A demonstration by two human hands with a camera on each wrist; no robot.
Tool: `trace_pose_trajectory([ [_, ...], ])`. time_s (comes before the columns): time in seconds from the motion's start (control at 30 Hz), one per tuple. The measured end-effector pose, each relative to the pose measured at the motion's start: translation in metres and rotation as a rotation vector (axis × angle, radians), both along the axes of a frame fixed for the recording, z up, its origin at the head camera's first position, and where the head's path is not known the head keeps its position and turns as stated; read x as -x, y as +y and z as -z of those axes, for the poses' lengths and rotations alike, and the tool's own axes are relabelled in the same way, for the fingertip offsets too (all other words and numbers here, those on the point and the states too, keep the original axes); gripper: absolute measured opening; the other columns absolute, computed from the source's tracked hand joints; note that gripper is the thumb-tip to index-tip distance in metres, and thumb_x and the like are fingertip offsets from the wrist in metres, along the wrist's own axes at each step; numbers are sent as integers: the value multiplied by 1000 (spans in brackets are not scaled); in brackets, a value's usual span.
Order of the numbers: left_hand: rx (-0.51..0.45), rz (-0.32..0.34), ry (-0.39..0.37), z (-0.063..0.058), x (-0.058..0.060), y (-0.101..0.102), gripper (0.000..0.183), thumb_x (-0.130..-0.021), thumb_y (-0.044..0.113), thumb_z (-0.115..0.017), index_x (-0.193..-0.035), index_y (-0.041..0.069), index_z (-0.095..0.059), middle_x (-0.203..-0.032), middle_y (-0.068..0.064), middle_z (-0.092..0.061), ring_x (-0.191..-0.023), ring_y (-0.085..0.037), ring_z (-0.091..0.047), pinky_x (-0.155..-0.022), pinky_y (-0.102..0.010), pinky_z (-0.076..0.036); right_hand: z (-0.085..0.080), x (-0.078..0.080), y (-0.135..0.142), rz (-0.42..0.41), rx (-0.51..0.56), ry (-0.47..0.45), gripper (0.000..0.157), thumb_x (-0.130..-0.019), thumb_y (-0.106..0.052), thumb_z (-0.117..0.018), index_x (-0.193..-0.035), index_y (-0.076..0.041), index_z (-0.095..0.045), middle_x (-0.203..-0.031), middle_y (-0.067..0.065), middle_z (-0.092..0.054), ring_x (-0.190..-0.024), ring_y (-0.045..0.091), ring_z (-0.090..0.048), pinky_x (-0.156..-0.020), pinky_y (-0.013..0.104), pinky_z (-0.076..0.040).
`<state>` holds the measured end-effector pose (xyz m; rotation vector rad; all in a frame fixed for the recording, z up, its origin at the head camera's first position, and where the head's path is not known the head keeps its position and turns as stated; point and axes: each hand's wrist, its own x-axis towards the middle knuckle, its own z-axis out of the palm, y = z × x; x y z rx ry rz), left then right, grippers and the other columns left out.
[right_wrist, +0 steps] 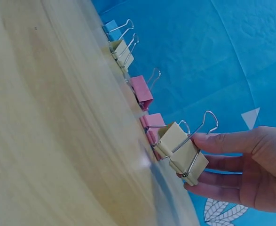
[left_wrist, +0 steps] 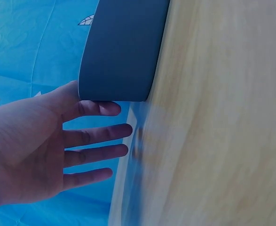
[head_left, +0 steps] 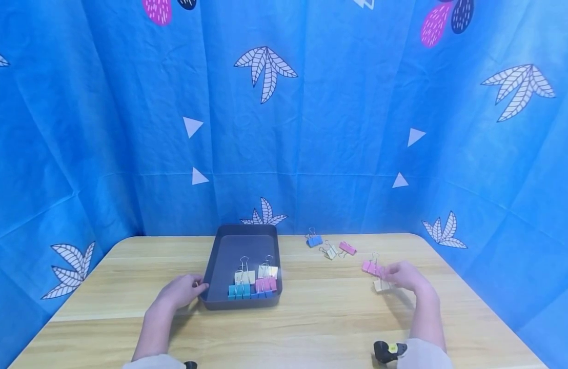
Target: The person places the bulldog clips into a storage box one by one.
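A dark grey tray (head_left: 211, 266) lies on the table with several binder clips in its near right part: teal (head_left: 239, 291), pale yellow (head_left: 245, 277), pink (head_left: 266, 284) and blue. My left hand (head_left: 180, 292) is at the tray's near left corner, thumb over the rim and index finger against the outer wall; the other fingers extend apart in the left wrist view. My right hand (head_left: 406, 277) pinches a pale yellow binder clip (right_wrist: 187, 160) between thumb and fingers. Right behind that clip lies a pink binder clip (head_left: 371, 267).
Farther back on the wooden table (head_left: 325, 328) lie a blue binder clip (head_left: 314, 240), another pale yellow clip (head_left: 330, 251) and another pink clip (head_left: 347, 248). A blue patterned curtain (head_left: 284, 128) hangs along the table's back and sides.
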<state>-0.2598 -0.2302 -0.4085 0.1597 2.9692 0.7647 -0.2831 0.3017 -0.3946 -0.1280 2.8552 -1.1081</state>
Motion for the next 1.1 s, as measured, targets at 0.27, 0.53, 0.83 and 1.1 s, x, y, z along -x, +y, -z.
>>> trace_pose_trajectory([
  [0.27,-2,2,2,1,0,0,35,-91,23,-55,-116,-3,-59,-95,-11,-62,-92,-32,-57,-81,-53,-42,-5,0,-3,-14,-1,15,28,-87,-7,-59,-106,13,-58,-103,27,-59,-96,41,-55,-77,47,-48],
  [0.53,2,4,12,2,0,-1,36,-91,22,-56,-116,-3,-59,-95,-12,-62,-92,-32,-57,-81,-53,-42,-13,0,-9,-27,-24,43,27,-87,-10,-60,-105,9,-61,-100,22,-61,-93,37,-57,-78,49,-47],
  [0.83,3,10,18,2,0,-1,36,-91,23,-56,-116,-3,-59,-90,-7,-62,-85,-25,-57,-79,-51,-43,-21,0,-19,-51,-59,80,19,-88,-13,-59,-99,1,-65,-95,12,-63,-88,30,-58,-76,49,-46],
  [1.1,10,19,31,2,0,-1,34,-91,23,-56,-114,-2,-61,-85,-4,-61,-80,-21,-56,-77,-50,-44,-30,-2,-32,-64,-36,121,16,-89,-14,-59,-97,-1,-66,-94,10,-64,-87,28,-58,-76,47,-47],
])
